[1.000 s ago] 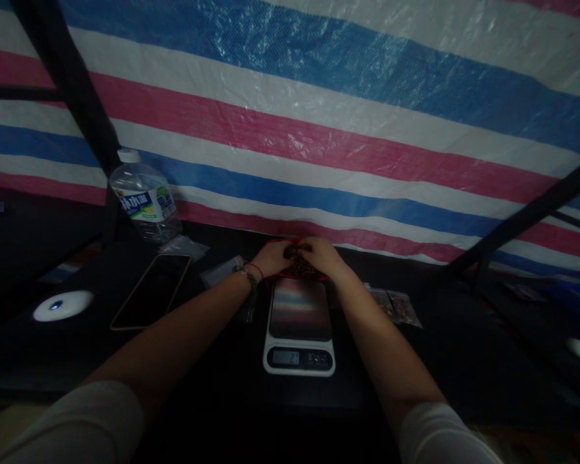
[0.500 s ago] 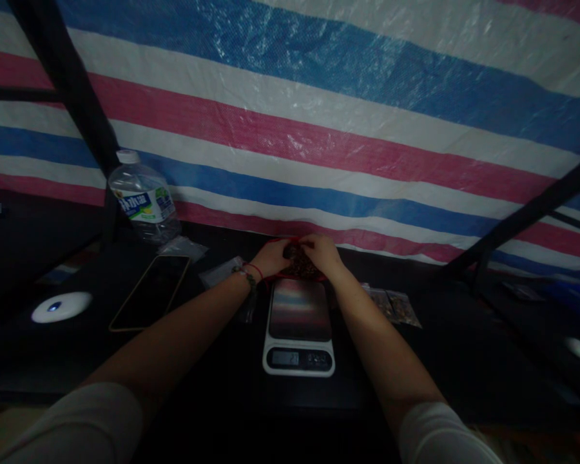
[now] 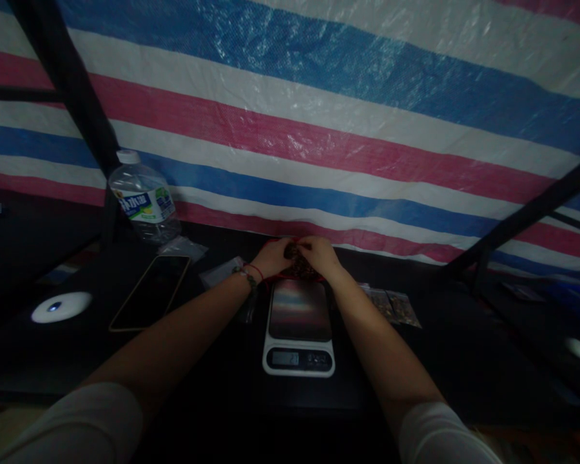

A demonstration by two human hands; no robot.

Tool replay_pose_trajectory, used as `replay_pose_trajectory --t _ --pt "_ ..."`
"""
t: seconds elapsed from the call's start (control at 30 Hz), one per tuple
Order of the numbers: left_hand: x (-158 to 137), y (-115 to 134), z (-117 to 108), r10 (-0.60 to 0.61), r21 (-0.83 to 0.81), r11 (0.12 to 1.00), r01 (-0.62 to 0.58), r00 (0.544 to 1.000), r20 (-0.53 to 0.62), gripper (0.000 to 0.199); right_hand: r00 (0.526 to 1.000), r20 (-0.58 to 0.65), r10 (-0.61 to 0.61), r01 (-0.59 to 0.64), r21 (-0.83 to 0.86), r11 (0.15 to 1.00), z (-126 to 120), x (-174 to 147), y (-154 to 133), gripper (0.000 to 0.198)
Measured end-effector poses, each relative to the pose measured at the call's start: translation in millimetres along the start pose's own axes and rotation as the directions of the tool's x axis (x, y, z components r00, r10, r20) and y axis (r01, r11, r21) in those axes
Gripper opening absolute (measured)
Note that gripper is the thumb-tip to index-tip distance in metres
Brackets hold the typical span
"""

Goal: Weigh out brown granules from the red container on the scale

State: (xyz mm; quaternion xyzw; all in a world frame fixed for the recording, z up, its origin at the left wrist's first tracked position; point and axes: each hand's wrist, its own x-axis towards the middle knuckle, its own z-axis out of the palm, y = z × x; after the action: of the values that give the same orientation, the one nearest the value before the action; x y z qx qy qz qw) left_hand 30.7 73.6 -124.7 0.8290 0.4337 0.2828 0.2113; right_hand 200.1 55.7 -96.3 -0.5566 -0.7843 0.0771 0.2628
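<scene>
Nearest the person, on the dark surface point(image 3: 299, 394), a white kitchen scale point(image 3: 299, 312) lies between the forearms. Its display faces the person, probably so the reading can be seen while both hands work beyond it; the digits are too dim to read surely. Its plate carries nothing.

Off to the left lie a white oval device point(image 3: 62, 307) with a blue spot and, beside it, a phone point(image 3: 151, 293), screen up. Both seem set aside to leave the middle free. To the right, just past the forearm, small filled packets point(image 3: 403, 309) lie flat, within easy reach.

Just behind the scale is a red container point(image 3: 314, 279), mostly covered by the hands, with a heap of small brown bits point(image 3: 302, 265) in it. The left hand point(image 3: 273, 259) is half curled at the near-left of the heap, perhaps to steady it; the right hand point(image 3: 320, 256) bends its fingers down into it from the other side. Whether either grips any bits cannot be told.

Farther back, a clear bottle point(image 3: 147, 205) stands upright at the left, near the striped sheet point(image 3: 319, 129) that hangs behind everything.
</scene>
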Motion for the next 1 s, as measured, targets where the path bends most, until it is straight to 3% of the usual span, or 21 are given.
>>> replay_pose_trajectory --t 0.37,0.73,1.0 --pt "1.8 -1.7 0.2 0.071 0.002 0.997 -0.071 0.997 0.010 0.037 0.997 -0.066 0.044 -0.044 -0.001 0.999 -1.9 -0.1 -1.4 0.021" --pt "-2.0 6.9 -2.6 0.097 0.002 0.995 -0.097 0.995 0.034 0.043 0.996 -0.027 0.084 -0.083 0.030 0.996 0.5 0.0 0.5 0.018" --pt "-4.1 12.4 -4.7 0.089 -0.007 0.996 -0.089 0.994 0.059 0.042 0.998 -0.044 0.048 -0.046 0.060 0.997 1.1 0.5 2.8 0.018"
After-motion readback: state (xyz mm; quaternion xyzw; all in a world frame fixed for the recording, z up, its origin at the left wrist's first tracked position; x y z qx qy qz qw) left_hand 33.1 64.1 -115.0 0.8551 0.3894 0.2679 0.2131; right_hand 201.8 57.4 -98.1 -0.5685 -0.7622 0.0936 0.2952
